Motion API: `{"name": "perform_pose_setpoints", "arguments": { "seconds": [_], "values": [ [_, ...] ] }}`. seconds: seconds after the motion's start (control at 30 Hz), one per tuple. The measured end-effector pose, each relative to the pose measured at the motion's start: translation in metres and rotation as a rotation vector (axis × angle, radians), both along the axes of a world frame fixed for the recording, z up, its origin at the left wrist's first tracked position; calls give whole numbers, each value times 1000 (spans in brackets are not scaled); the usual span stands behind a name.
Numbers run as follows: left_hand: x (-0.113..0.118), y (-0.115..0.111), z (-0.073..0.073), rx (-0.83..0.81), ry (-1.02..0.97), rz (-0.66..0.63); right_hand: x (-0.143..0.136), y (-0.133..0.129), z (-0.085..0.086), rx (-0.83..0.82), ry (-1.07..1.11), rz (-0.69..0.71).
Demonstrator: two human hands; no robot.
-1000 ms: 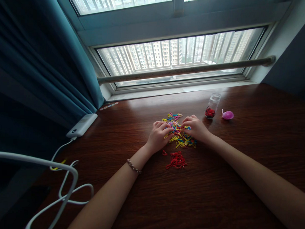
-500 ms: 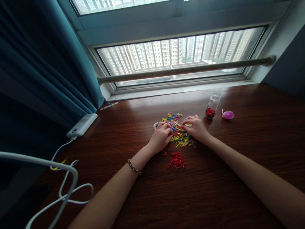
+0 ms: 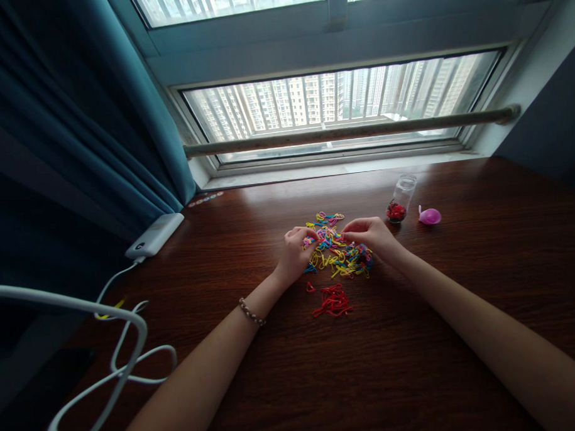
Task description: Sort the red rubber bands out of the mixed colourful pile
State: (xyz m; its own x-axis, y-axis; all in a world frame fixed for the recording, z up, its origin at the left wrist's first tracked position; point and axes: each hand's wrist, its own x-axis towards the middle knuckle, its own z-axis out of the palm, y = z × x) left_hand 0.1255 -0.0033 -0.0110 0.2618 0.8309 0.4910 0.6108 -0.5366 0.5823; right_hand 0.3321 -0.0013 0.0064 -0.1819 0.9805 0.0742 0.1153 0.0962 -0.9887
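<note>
A loose pile of small multicoloured elastic hair ties (image 3: 339,262), in yellow, blue, pink and red, lies on the brown table. My left hand (image 3: 296,251) is at the pile's left edge, thumb and fingertips pinched together; what is between them is too small to make out. From the right, my right hand (image 3: 373,239) reaches over the pile and pinches what looks like a reddish hair tie at its fingertips. Nearer to me, a separate heap of red hair ties (image 3: 334,301) sits below the pile, with one red hair tie (image 3: 310,287) lying beside it.
Behind my right hand stands a clear jar (image 3: 404,196) with red and dark pieces at its bottom. A pink rounded object (image 3: 429,217) lies beside it. To the left are a white power bank (image 3: 155,236), its white cable (image 3: 111,291) and a blue curtain (image 3: 137,120). A window is beyond the table.
My left hand has drawn slightly left, and its fingers have come together in a pinch. The right hand has shifted slightly, uncovering more of the pile's right side.
</note>
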Motion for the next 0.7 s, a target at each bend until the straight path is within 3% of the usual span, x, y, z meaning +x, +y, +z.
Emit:
{"name": "perform_pose_setpoints", "arguments": {
  "seconds": [0.17, 0.33, 0.57, 0.7],
  "values": [
    [-3, 2, -1, -23, -124, -58, -2, -2, 0, -138, 179, 53],
    [9, -5, 3, -236, -329, -121, -7, -5, 4, -181, 212, 92],
    [24, -19, 13, -637, -719, -190, -13, -9, 5, -104, 142, 111],
    [22, -19, 16, -693, -744, -191, -14, -9, 6, -33, 60, 101]
  ]
}}
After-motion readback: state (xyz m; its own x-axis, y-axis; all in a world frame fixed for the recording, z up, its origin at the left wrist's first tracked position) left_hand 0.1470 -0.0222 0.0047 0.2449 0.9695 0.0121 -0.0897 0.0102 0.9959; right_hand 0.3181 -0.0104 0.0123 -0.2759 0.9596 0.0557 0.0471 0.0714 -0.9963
